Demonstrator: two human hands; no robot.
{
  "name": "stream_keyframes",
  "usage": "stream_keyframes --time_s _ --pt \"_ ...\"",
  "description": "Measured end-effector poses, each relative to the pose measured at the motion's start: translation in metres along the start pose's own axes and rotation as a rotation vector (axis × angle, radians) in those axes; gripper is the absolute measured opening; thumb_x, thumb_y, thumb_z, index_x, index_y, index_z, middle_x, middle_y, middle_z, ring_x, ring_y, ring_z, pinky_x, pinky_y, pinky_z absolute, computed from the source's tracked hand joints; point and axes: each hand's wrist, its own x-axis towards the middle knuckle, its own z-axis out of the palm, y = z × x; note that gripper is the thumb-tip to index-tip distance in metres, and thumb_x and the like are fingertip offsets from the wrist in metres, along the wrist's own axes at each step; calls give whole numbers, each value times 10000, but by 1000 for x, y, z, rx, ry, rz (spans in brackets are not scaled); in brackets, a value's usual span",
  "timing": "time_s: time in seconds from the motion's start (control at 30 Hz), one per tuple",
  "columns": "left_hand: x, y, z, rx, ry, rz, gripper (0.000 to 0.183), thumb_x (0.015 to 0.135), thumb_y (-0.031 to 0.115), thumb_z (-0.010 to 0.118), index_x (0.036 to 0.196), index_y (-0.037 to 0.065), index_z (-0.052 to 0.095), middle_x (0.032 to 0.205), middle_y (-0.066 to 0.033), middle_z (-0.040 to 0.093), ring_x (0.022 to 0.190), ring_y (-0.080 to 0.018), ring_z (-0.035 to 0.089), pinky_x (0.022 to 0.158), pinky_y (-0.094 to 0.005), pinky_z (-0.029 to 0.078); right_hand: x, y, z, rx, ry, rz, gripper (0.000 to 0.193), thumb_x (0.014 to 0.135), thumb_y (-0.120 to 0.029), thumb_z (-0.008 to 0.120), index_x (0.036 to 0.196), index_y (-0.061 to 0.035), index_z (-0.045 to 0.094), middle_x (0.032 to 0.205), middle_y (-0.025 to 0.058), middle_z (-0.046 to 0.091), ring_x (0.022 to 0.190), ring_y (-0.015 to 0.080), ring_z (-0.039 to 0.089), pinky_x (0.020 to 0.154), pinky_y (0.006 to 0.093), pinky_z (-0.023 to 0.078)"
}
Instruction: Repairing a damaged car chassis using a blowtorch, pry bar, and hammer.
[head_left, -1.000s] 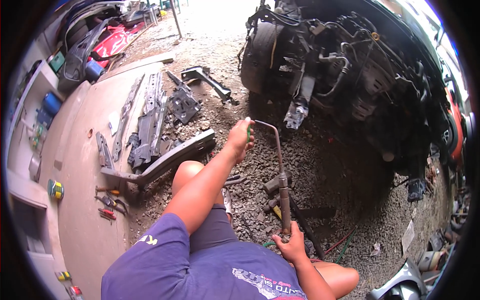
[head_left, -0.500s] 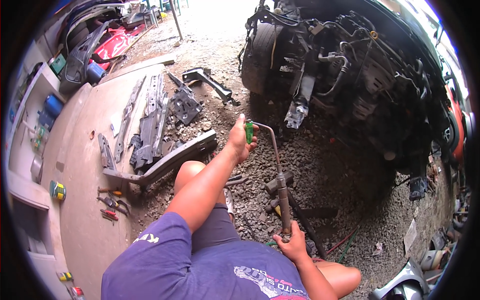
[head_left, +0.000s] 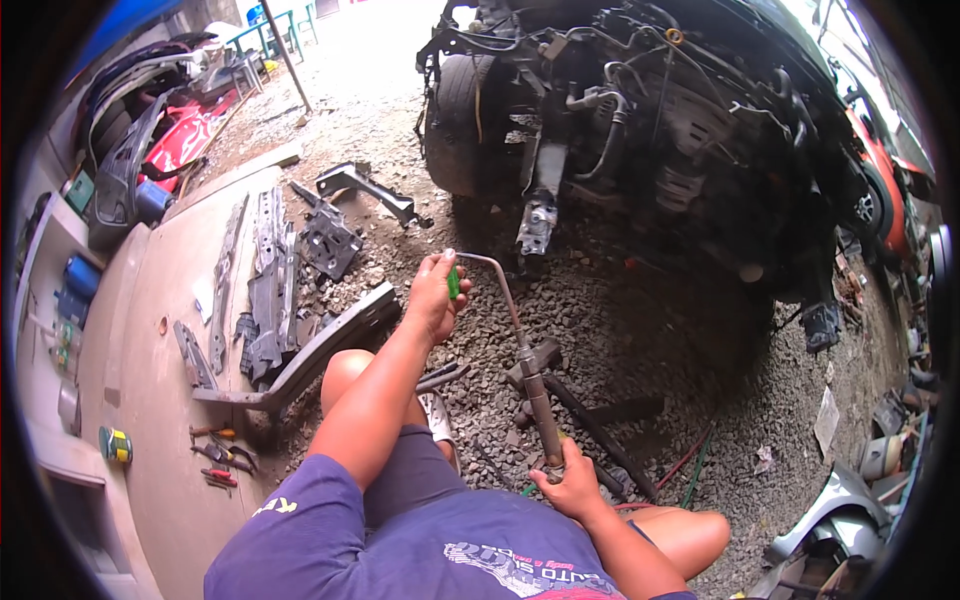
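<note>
I sit on gravel facing a stripped car front (head_left: pixel 640 130). My right hand (head_left: pixel 575 487) grips the handle end of a long metal gas torch (head_left: pixel 532 385), whose thin bent tube rises up and to the left. My left hand (head_left: pixel 436 297) is stretched out at the tube's curved tip and is closed on a small green object (head_left: pixel 453 283), held right beside the tip. My bare left knee (head_left: pixel 345 372) lies under that arm.
Grey car panels and brackets (head_left: pixel 265 280) lie on a concrete slab to the left, with a long metal beam (head_left: pixel 330 345) by my knee. Pliers and small hand tools (head_left: pixel 215 455) are at lower left. Red and green hoses (head_left: pixel 690 465) run over the gravel.
My left hand with the green object has shifted a little left and down, closer to the torch tip. My right hand keeps its grip on the handle.
</note>
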Motion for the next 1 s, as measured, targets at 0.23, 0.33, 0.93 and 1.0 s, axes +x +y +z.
stream_keyframes --time_s 0.23,0.33,0.93,1.0 --pt "8 0 -8 4 -28 -102 607 1064 729 579 961 147 720 817 29 634 672 -112 559 601 -276 442 -1 -5 -3 -22 -18 14 550 881 -277 898 1274 -34 600 1010 185 772 960 410 772 853 480 596" --pt "6 0 -7 -36 -48 -135 594 1058 736 579 934 168 702 805 34 627 666 -122 550 603 -279 431 -1 -4 -3 -17 -43 21 550 882 -282 896 1274 -37 597 1008 180 770 957 408 771 853 476 596" --pt "-23 -33 3 241 -209 -418 671 1112 675 410 1050 77 708 809 0 606 655 -134 550 533 -289 395 -2 -2 -9 22 49 -11 558 894 -301 892 1284 -30 598 1015 219 764 977 447 758 868 503 586" --pt "-39 -44 10 277 -411 -559 680 1097 698 451 1154 72 711 809 5 607 662 -128 555 540 -280 404 1 1 -13 17 22 46 582 895 -296 891 1315 -20 597 1079 226 745 1028 424 735 906 483 570"
